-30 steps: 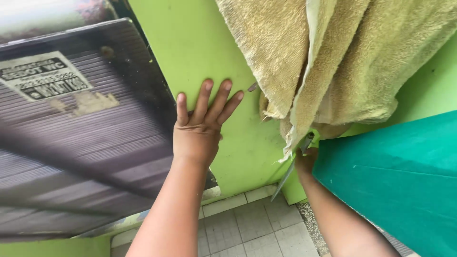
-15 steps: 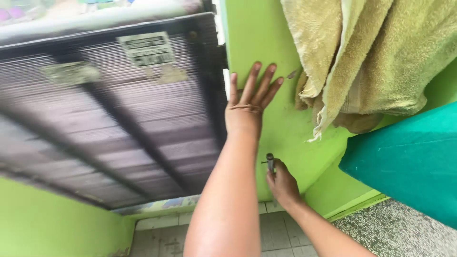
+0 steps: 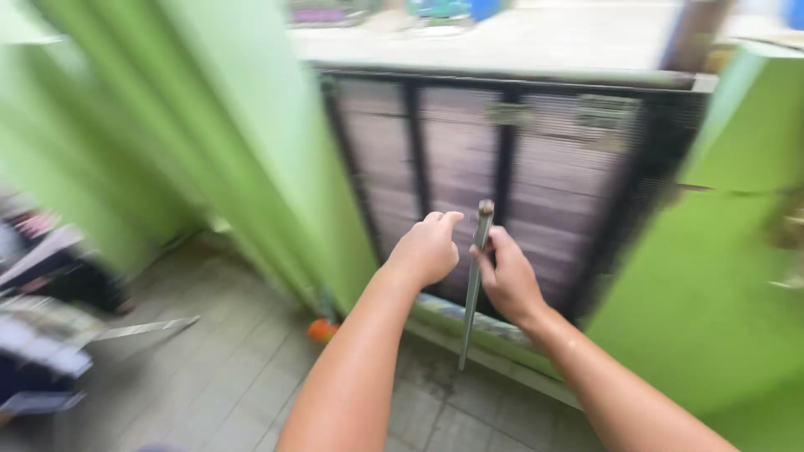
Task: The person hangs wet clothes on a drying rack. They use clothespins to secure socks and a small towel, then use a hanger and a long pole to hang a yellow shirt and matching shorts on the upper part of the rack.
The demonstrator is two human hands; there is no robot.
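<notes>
My right hand point(image 3: 507, 280) grips a thin grey metal rod point(image 3: 471, 310) that stands nearly upright, its capped top above my fingers and its lower end pointing at the floor. My left hand point(image 3: 430, 249) is curled into a loose fist just left of the rod's top, close to it but apart from it, with nothing visible in it. Both hands are in front of a dark slatted metal gate point(image 3: 469, 176) with black bars. The picture is blurred by motion.
A bright green wall point(image 3: 251, 142) stands at the left and a green wall point(image 3: 712, 276) at the right of the gate. The floor is grey tile point(image 3: 226, 377). A small orange thing point(image 3: 321, 330) lies at the wall's foot. Blurred dark objects point(image 3: 42, 310) sit at far left.
The view has swung left, away from the hanging towel and teal board. My left hand has left the green wall and closed into a fist beside the rod. My right hand still holds the rod.
</notes>
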